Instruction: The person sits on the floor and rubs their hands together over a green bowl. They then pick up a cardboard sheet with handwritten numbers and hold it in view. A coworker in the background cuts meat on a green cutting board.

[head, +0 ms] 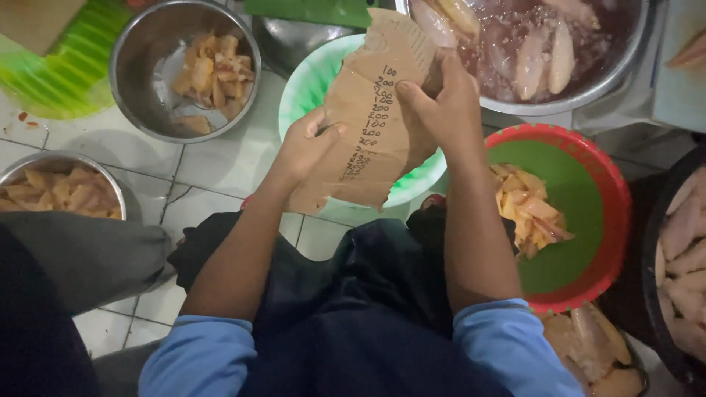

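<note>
Down at the far left, a steel bowl (62,187) is sitting on the white tiled floor (213,165), filled with pale orange cut pieces, and a grey-clad leg of another person (81,257) is lying just beside it. Above it, a translucent green tray (70,73) is resting near a second steel bowl (184,70), which is holding a smaller heap of the same orange pieces.

Moving toward the middle, the left hand (305,147) is gripping the lower left edge of a torn piece of brown cardboard (375,121), thumb across the front and fingers curled behind it. The cardboard is being held up in the air, tilted, over a light green plastic basin (312,84), and a column of handwritten figures is running down its face. The right hand (441,103) is clasping the cardboard's upper right side, fingers wrapped over the front, so both hands are closed on the same sheet. Blue sleeves (515,345) are covering the upper arms, and a dark apron (353,309) is hanging over the person's lap.

Further right, a large steel basin (544,44) is holding reddish water with pale long pieces floating in it. Below that, a red basket with a green inside (573,213) is containing a small pile of orange cut pieces. At the right edge, a dark tub (680,265) is showing pale long pieces stacked inside.
</note>
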